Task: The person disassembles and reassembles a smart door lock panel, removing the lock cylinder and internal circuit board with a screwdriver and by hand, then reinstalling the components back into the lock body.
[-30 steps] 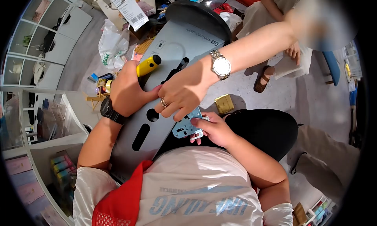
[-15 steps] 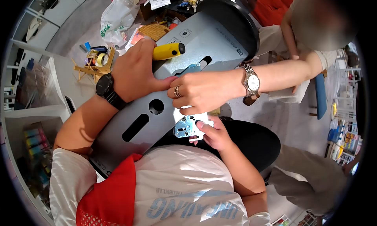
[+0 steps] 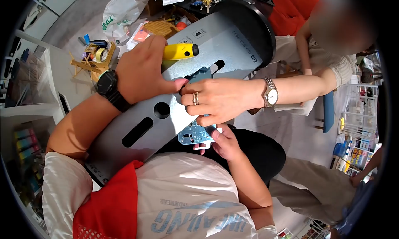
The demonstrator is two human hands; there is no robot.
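My left hand [image 3: 143,70], with a black watch on its wrist, is wrapped round a yellow handle [image 3: 181,51] with a dark end. It lies over a long grey panel [image 3: 166,124] with a round hole and slots, its thumb pointing toward a co-worker's hand [image 3: 216,98]. That hand, wearing rings and a silver watch, reaches in from the right with bent fingers at the panel; what its fingertips touch is hidden. Low beside the panel's edge, my right hand [image 3: 224,142] pinches a bluish metal plate [image 3: 189,134] with cut-outs.
A black rounded piece [image 3: 253,27] caps the panel's far end. Beyond lie a white plastic bag [image 3: 120,12], a wicker item [image 3: 161,28] and a wooden holder with tape [image 3: 99,56]. A seated person is at the upper right; another person's trousers [image 3: 316,185] show lower right.
The view has shifted, and the panel now appears more tilted across it. My left hand keeps the yellow handle, my right the metal plate. The co-worker's hand remains over the panel beside my left thumb.
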